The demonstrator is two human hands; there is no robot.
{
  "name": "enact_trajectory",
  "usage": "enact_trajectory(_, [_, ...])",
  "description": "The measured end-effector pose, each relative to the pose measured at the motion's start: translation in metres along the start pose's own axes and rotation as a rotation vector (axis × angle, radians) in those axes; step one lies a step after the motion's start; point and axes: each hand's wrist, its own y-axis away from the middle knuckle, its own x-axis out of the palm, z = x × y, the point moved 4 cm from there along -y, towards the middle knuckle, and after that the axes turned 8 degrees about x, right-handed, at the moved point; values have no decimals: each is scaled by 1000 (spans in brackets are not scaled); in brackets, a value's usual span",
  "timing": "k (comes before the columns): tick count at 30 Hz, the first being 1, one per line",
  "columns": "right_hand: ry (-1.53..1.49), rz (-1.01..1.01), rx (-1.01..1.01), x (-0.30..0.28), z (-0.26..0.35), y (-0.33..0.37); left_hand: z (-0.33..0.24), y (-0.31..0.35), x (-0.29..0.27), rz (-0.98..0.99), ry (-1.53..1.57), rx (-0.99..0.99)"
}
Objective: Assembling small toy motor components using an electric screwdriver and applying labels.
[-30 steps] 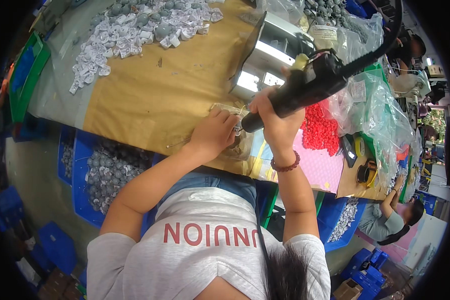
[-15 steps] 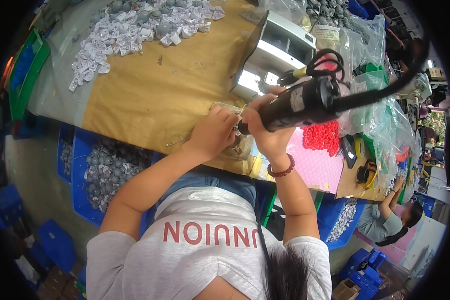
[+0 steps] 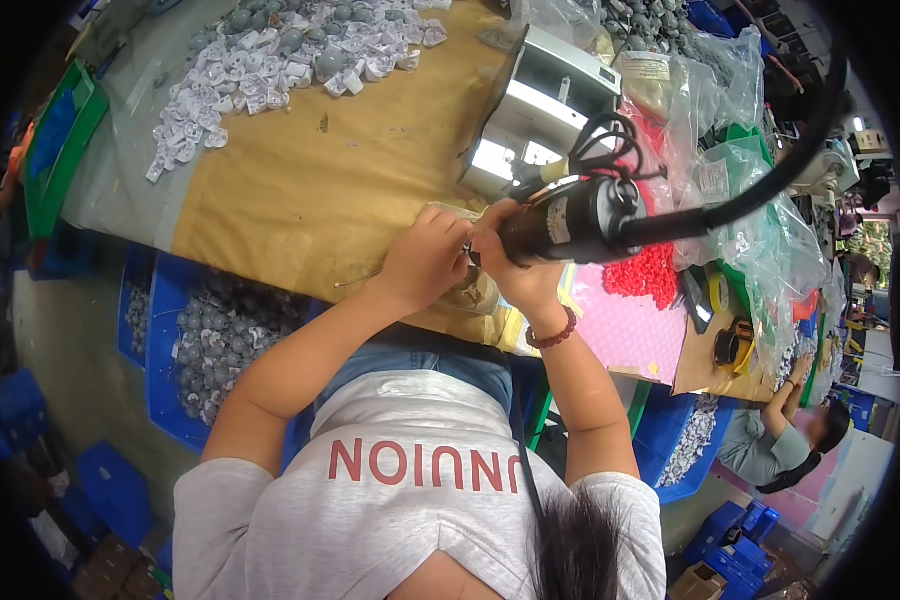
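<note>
My left hand (image 3: 425,258) is closed, its fingertips pinched at a small part mostly hidden by the fingers. Close beside it, my right hand (image 3: 520,282) wraps round the front end of a black electric screwdriver (image 3: 562,222), whose tip points at the left fingertips. A thick black cord runs from its rear toward the upper right. Beneath both hands sits a yellowish block with tape (image 3: 475,298), partly covered. A thin metal rod (image 3: 358,280) lies by my left wrist.
White plastic parts and grey balls (image 3: 290,60) are heaped at the far left. A white metal box (image 3: 550,100) stands beyond my right hand. Red pieces (image 3: 642,278) lie on pink sheeting (image 3: 625,335). Blue bins (image 3: 175,400) hang below the table edge. Another person (image 3: 780,440) works at right.
My right hand and the screwdriver have shifted left, closer to the left hand, and the screwdriver's rear end has swung leftward. My left hand stays almost in place.
</note>
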Motion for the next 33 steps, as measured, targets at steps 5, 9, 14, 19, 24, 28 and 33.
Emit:
enact_trajectory(5, [-289,-234,133,-15,-1,-7,-2,1,-2,10,-21,-29])
enact_trajectory(9, [-259,-654,188,-74,-10,-19,-6,3,-5,-24,-2,-73])
enact_trajectory(14, [-208,-719,230,-122,-70,4,-7,7,-4,-81,18,25])
enact_trajectory(19, [343,-266,240,-50,-53,31,-10,13,-4,-122,24,48])
enact_trajectory(24, [-116,-195,431,-6,-86,18,-11,10,-4,-77,20,37])
enact_trajectory(28, [52,-282,386,4,-83,11,-11,10,-4,-74,16,29])
enact_trajectory(33, [90,-313,403,5,-77,8,-9,10,-3,-73,29,29])
